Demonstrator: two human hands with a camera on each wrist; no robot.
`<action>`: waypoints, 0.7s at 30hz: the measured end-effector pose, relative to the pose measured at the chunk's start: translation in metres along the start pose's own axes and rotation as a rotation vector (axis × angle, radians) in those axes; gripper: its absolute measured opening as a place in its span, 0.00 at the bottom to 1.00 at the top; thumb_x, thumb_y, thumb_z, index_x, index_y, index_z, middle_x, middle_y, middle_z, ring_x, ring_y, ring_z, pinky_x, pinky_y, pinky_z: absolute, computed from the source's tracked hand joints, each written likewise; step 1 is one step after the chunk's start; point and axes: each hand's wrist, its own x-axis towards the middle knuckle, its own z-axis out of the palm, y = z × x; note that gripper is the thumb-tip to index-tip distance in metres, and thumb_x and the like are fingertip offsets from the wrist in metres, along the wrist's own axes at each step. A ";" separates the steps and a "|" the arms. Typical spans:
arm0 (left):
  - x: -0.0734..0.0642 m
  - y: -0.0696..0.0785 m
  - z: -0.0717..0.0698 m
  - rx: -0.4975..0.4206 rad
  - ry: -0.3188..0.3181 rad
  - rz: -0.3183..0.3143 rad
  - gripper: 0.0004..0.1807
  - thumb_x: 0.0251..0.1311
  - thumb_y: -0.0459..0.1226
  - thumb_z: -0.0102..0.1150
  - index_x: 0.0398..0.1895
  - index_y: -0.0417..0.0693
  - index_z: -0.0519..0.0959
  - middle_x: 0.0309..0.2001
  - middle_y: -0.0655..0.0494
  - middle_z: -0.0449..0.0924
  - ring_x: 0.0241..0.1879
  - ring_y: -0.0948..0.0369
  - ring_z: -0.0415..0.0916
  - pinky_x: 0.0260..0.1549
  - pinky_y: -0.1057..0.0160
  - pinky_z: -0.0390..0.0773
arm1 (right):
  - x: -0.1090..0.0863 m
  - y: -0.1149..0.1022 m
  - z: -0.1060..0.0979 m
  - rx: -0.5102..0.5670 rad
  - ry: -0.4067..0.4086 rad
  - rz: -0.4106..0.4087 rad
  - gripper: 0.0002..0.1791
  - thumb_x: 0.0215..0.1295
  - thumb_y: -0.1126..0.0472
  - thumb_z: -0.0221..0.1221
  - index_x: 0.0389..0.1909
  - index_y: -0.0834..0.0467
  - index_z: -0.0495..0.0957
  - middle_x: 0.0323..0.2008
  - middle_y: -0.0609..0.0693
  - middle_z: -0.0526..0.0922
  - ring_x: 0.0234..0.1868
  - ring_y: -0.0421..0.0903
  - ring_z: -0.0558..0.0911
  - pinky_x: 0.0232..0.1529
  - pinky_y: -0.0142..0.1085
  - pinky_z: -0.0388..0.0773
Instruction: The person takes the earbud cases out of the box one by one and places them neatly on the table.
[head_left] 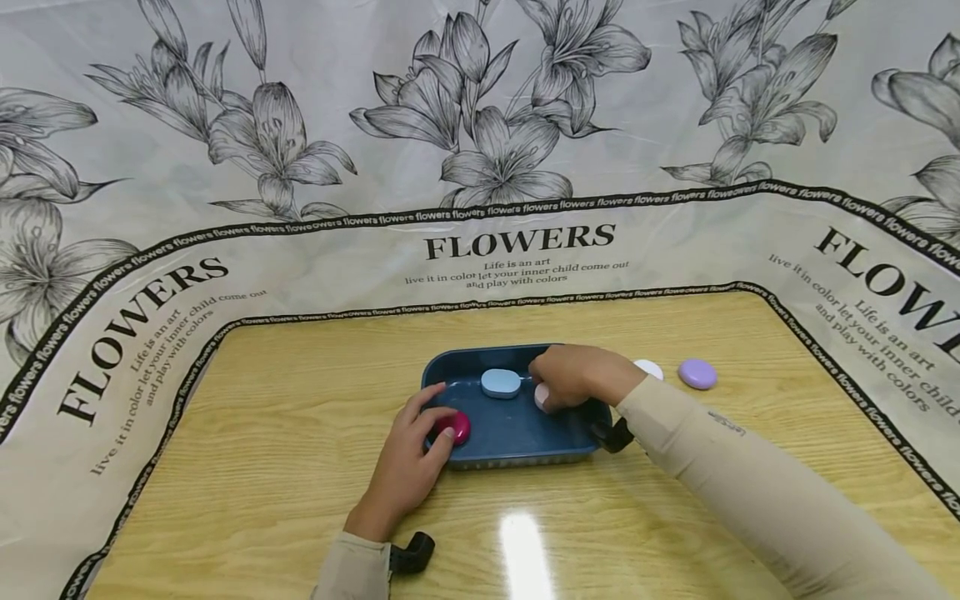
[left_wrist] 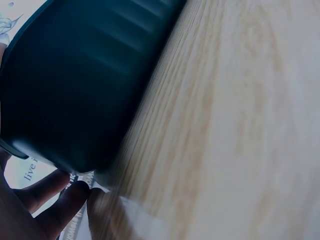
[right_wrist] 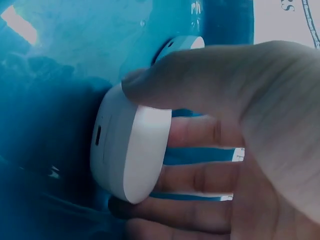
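My right hand (head_left: 573, 379) reaches into a dark blue plastic basin (head_left: 517, 457) and holds a white earbud case (right_wrist: 132, 145) between thumb and fingers, low over the basin floor. The case has a small port slot on its side. A light blue case (head_left: 500, 383) lies near the basin's back wall. At the left end sits a magenta rounded case (head_left: 458, 427), partly covered by my left hand (head_left: 408, 454). That hand grips the basin's left end, its thumb at the rim and some fingers along the outer wall, as the left wrist view shows.
Right of the basin, a white case (head_left: 649, 368), half hidden behind my right forearm, and a lilac case (head_left: 697, 374) lie on the wooden table (head_left: 300, 400). A flower-printed cloth (head_left: 517, 250) borders the table at the back and sides.
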 end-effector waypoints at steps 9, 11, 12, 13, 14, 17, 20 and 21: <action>0.000 0.001 0.000 0.006 -0.004 -0.002 0.12 0.70 0.39 0.55 0.52 0.51 0.83 0.72 0.63 0.63 0.70 0.57 0.59 0.64 0.45 0.67 | -0.005 -0.005 -0.003 -0.079 0.049 0.016 0.09 0.65 0.55 0.63 0.40 0.55 0.79 0.31 0.47 0.77 0.31 0.47 0.74 0.36 0.44 0.73; 0.001 0.001 0.000 0.007 -0.010 -0.004 0.12 0.70 0.39 0.55 0.52 0.51 0.83 0.72 0.64 0.63 0.70 0.58 0.59 0.64 0.46 0.66 | -0.007 -0.005 -0.004 -0.080 0.075 0.002 0.08 0.66 0.54 0.62 0.38 0.54 0.79 0.29 0.47 0.76 0.29 0.47 0.74 0.34 0.44 0.72; 0.001 0.001 0.000 0.008 -0.011 -0.004 0.12 0.70 0.39 0.55 0.52 0.51 0.83 0.72 0.64 0.63 0.70 0.58 0.59 0.64 0.46 0.67 | -0.009 -0.004 -0.004 -0.074 0.094 -0.005 0.07 0.66 0.54 0.62 0.37 0.54 0.78 0.29 0.47 0.76 0.29 0.47 0.74 0.34 0.44 0.72; 0.001 0.000 0.001 0.009 -0.010 -0.003 0.12 0.70 0.39 0.55 0.52 0.51 0.83 0.72 0.64 0.63 0.70 0.58 0.59 0.64 0.46 0.67 | -0.011 -0.004 -0.005 -0.068 0.114 -0.014 0.07 0.66 0.54 0.61 0.36 0.53 0.78 0.29 0.47 0.76 0.29 0.46 0.74 0.33 0.44 0.72; 0.001 0.000 0.001 0.009 -0.007 -0.003 0.12 0.70 0.39 0.55 0.52 0.51 0.83 0.72 0.63 0.63 0.70 0.57 0.59 0.64 0.46 0.67 | -0.013 -0.004 -0.005 -0.057 0.138 -0.024 0.07 0.66 0.53 0.61 0.35 0.53 0.78 0.29 0.46 0.76 0.29 0.46 0.74 0.33 0.44 0.72; 0.001 0.000 0.001 0.010 0.002 0.000 0.12 0.70 0.39 0.56 0.52 0.51 0.83 0.72 0.62 0.64 0.70 0.57 0.59 0.64 0.45 0.67 | -0.019 -0.004 -0.004 -0.007 0.214 -0.040 0.08 0.66 0.52 0.61 0.37 0.51 0.80 0.30 0.45 0.77 0.29 0.45 0.75 0.34 0.45 0.73; 0.000 0.000 0.000 0.015 0.003 -0.005 0.12 0.70 0.39 0.56 0.52 0.52 0.83 0.72 0.64 0.63 0.70 0.57 0.59 0.64 0.45 0.67 | -0.023 -0.005 0.000 0.054 0.283 -0.048 0.12 0.66 0.49 0.61 0.45 0.51 0.82 0.35 0.44 0.80 0.33 0.45 0.76 0.36 0.46 0.74; -0.001 0.000 0.000 0.017 0.001 -0.006 0.12 0.70 0.40 0.56 0.52 0.53 0.83 0.72 0.65 0.63 0.70 0.58 0.59 0.64 0.45 0.67 | -0.024 -0.006 0.002 0.069 0.304 -0.048 0.15 0.66 0.48 0.60 0.48 0.51 0.82 0.38 0.44 0.81 0.35 0.45 0.76 0.38 0.46 0.75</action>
